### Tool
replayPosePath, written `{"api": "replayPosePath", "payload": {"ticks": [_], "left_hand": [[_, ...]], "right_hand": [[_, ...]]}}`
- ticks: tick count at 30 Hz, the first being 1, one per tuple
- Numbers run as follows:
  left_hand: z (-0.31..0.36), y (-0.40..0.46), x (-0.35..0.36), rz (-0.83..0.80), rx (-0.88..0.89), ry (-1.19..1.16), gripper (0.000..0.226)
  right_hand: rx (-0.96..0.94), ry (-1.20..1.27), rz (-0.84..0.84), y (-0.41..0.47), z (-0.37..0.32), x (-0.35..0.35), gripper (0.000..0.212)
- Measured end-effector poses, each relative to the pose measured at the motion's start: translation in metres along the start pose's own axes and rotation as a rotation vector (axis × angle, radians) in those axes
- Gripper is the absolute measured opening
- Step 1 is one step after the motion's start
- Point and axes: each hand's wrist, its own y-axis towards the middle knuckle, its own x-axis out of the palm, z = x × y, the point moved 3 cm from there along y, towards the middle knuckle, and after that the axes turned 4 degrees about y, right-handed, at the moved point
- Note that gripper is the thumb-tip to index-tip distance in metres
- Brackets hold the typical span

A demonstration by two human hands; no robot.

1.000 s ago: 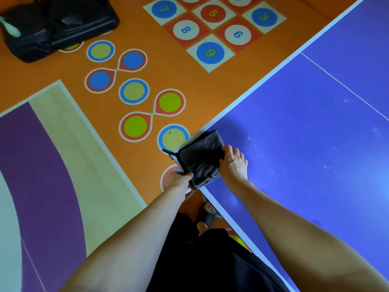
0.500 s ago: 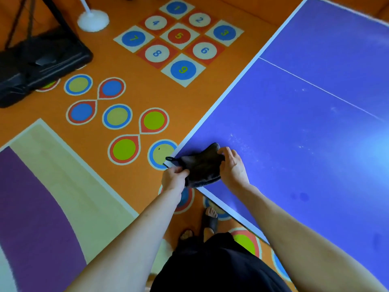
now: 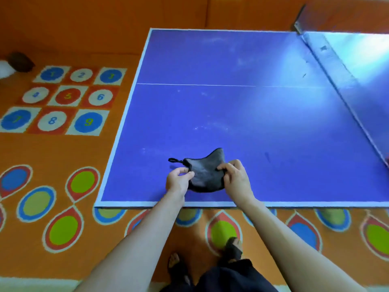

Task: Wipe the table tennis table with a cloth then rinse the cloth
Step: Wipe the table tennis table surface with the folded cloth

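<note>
A dark grey cloth (image 3: 205,172) with a small black loop at its left corner lies bunched on the blue table tennis table (image 3: 242,114), close to the near edge. My left hand (image 3: 177,181) pinches the cloth's left side. My right hand (image 3: 236,179) pinches its right side with curled fingers. Both hands are over the table's front left part. Pale dust specks and smears show on the blue surface beyond the cloth.
The net (image 3: 339,81) runs across the table at the right. An orange play mat with numbered squares (image 3: 63,100) and coloured ovals (image 3: 82,183) covers the floor left of and in front of the table. My feet (image 3: 231,247) stand by the near edge.
The view has swung from the table's corner to face its near edge. The cloth moved from the corner onto the surface, and both hands now pinch its sides.
</note>
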Motion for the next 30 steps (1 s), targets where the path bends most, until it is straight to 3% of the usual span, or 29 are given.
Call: {"api": "replayPosePath", "payload": {"ticks": [9, 15, 22, 30], "left_hand": [[-0.004, -0.076, 0.263, -0.267, 0.088, 0.200, 0.020], [-0.031, -0.120, 0.423, -0.346, 0.136, 0.302, 0.019], [-0.032, -0.158, 0.508, -0.302, 0.139, 0.396, 0.013], [-0.034, -0.129, 0.600, -0.273, 0.123, 0.471, 0.012]], "right_hand": [[0.118, -0.077, 0.263, -0.067, 0.156, -0.215, 0.043], [0.198, -0.099, 0.329, -0.111, 0.260, -0.340, 0.040], [0.224, -0.103, 0.283, -0.117, 0.334, -0.406, 0.037], [0.336, -0.077, 0.161, -0.071, 0.412, -0.447, 0.033]]}}
